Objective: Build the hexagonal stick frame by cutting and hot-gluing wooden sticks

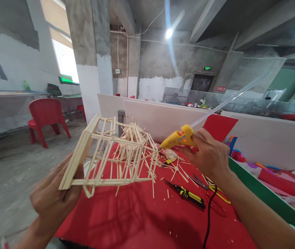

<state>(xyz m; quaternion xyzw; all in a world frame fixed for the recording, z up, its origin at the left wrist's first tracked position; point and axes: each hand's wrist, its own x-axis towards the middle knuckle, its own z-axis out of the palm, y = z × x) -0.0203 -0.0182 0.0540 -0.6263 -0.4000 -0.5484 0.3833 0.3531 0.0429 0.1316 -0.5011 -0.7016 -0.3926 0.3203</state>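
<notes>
In my left hand (56,197) is a model frame (111,159) built of thin wooden sticks, gripped by its solid end and raised above the red tabletop (105,221). My right hand (209,152) is wrapped round a yellow hot glue gun (178,136) with a small orange light lit on it. A long clear glue stick (227,102) juts from the gun's back. The gun's nozzle is at the frame's far right corner; whether it touches I cannot tell. Behind the frame stands a pile of sticks (131,135), partly hidden.
Black-and-yellow pliers (186,197) lie on the red table, with yellow-handled scissors (214,188) beside them. A dark cord (209,218) hangs under my right arm. Loose sticks (180,169) are scattered about. White boards (152,114) close off the back; a red chair (46,116) stands left.
</notes>
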